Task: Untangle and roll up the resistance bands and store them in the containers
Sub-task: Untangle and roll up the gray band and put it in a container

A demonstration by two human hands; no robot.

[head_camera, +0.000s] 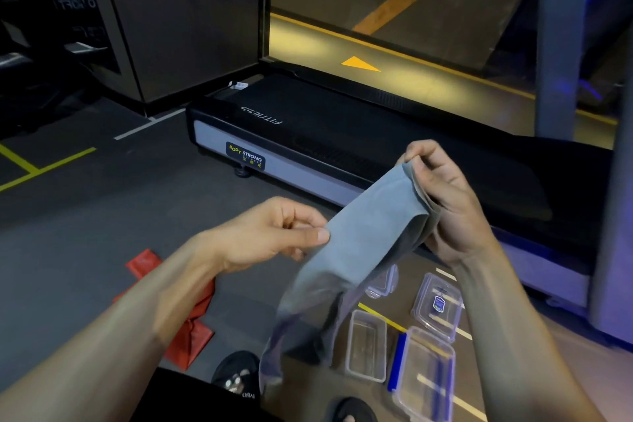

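Note:
A wide grey resistance band (363, 233) hangs in the air between my hands, its lower end drooping blurred toward my feet. My right hand (445, 202) grips the band's upper end, bunched in the fingers. My left hand (274, 233) pinches the band's left edge between thumb and fingers. A red resistance band (185, 332) lies crumpled on the floor at the lower left, partly hidden by my left forearm. Clear plastic containers sit on the floor at the lower right: an open box (366, 346), a lid (438, 305) with a blue label, and a box (424, 373) with blue clips.
A black treadmill deck (342, 134) lies across the floor just ahead, with a grey upright post (558, 44) at the right. Another clear container (383, 281) peeks from behind the grey band. My sandalled feet (236, 373) stand at the bottom edge. Yellow lines mark the floor.

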